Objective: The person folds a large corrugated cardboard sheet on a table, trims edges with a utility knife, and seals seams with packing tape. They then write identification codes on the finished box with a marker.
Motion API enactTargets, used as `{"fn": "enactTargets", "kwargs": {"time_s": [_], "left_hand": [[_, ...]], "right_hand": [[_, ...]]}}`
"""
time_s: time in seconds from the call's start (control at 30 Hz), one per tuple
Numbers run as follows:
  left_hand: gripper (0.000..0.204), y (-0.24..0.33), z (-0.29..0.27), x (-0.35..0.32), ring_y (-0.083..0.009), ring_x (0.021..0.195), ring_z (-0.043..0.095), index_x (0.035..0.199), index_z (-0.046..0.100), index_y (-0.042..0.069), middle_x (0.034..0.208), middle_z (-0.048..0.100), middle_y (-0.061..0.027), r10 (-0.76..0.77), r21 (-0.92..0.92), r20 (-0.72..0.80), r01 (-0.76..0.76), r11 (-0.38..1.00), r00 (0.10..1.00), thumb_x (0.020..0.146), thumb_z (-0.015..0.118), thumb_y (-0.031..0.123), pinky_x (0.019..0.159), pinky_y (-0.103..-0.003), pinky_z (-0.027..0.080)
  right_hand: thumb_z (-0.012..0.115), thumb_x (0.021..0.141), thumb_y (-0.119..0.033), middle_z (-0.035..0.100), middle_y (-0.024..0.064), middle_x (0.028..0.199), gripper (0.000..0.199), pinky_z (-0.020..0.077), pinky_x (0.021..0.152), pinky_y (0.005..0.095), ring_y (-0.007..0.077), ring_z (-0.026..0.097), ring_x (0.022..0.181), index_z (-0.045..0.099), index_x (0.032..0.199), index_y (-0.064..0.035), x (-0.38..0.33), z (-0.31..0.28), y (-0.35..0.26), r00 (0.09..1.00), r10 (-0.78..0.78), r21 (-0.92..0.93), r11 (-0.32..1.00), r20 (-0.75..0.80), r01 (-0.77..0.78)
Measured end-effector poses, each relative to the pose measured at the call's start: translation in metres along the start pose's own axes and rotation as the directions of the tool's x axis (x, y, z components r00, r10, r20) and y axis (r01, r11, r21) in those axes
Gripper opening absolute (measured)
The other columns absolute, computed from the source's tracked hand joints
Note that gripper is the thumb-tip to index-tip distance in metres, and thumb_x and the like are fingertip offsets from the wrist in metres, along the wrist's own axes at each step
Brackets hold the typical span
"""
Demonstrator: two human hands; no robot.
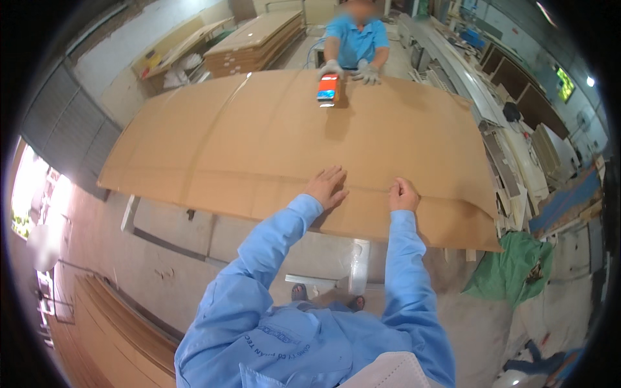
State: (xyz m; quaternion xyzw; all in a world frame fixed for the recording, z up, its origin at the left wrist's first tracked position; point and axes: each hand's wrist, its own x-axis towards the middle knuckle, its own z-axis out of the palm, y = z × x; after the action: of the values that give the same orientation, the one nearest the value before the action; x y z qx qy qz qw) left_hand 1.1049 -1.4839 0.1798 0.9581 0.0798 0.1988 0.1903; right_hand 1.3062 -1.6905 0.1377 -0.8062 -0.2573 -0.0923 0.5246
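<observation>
A large sheet of brown cardboard (272, 142) lies across a long stand in front of me, with creases running over it. My left hand (328, 187) rests on its near part, palm down with the fingers stretched out. To the right, my right hand (404, 194) is closed with the fingers curled over the cardboard. Whatever it may hold is hidden. Across the sheet a co-worker in a blue shirt (357, 40) wears grey gloves. One glove is at an orange block-shaped thing (328, 87) with a shiny front, whose kind I cannot make out.
Stacked brown boards (255, 42) stand at the far left, more boards (123, 323) at the lower left. A green sack (511, 268) sits by the sheet's near right corner. Long panels and offcuts (446, 61) line the right side. Metal stand legs (129, 213) show below the sheet.
</observation>
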Motion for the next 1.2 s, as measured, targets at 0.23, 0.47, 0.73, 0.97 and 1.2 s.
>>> {"fn": "enactTargets", "kwargs": {"time_s": [0.23,0.47,0.73,0.97,1.2], "left_hand": [[0.042,-0.046,-0.048,-0.026,-0.0405,0.113,0.066,0.130,0.066,0.006,0.122,0.071,-0.0214,-0.273,-0.416,-0.175,0.180,0.891,0.946,0.093,0.070,0.026,0.099,-0.046,0.053],[0.036,-0.060,-0.032,-0.032,-0.0324,0.128,0.060,0.126,0.070,0.011,0.138,0.066,-0.0084,-0.118,-0.230,-0.228,0.065,0.971,0.966,0.091,0.070,0.019,0.106,-0.045,0.045],[0.038,-0.063,-0.033,-0.035,-0.0313,0.132,0.056,0.127,0.069,0.014,0.144,0.063,-0.0053,-0.109,-0.248,-0.215,0.054,0.967,0.970,0.089,0.071,0.019,0.108,-0.046,0.041],[0.036,-0.066,-0.025,-0.034,-0.0320,0.130,0.058,0.125,0.070,0.013,0.140,0.065,-0.0071,-0.135,-0.280,-0.233,0.067,0.958,0.963,0.089,0.069,0.016,0.107,-0.046,0.041],[0.036,-0.072,-0.012,-0.033,-0.0324,0.128,0.060,0.125,0.071,0.012,0.138,0.066,-0.0088,-0.100,-0.246,-0.265,0.033,0.969,0.959,0.089,0.069,0.016,0.107,-0.047,0.042]], "right_hand": [[0.072,0.094,-0.032,0.073,0.0070,0.100,0.042,0.0545,0.056,0.0344,0.0191,0.072,0.073,0.067,0.124,-0.0032,0.063,0.105,-0.090,0.724,0.243,0.261,0.821,0.646,-0.508],[0.073,0.094,-0.026,0.071,0.0132,0.095,0.046,0.0559,0.052,0.0339,0.0201,0.071,0.070,0.056,0.128,0.0003,0.150,0.270,-0.129,0.791,0.393,0.405,0.701,0.468,-0.587],[0.066,0.099,-0.011,0.070,0.0076,0.084,0.014,0.0536,0.053,0.0292,0.0136,0.067,0.069,0.065,0.108,-0.0011,0.185,0.293,-0.107,0.813,0.380,0.575,0.576,0.441,-0.581],[0.065,0.101,-0.016,0.067,0.0050,0.076,0.016,0.0484,0.048,0.0260,0.0111,0.060,0.057,0.067,0.093,-0.0030,0.118,0.234,-0.123,0.856,0.454,0.576,0.641,0.247,-0.507],[0.062,0.104,-0.020,0.059,0.0011,0.068,0.022,0.0405,0.048,0.0230,0.0076,0.052,0.054,0.059,0.087,-0.0064,-0.163,0.057,-0.192,0.898,0.401,0.548,0.718,0.179,-0.430]]}}
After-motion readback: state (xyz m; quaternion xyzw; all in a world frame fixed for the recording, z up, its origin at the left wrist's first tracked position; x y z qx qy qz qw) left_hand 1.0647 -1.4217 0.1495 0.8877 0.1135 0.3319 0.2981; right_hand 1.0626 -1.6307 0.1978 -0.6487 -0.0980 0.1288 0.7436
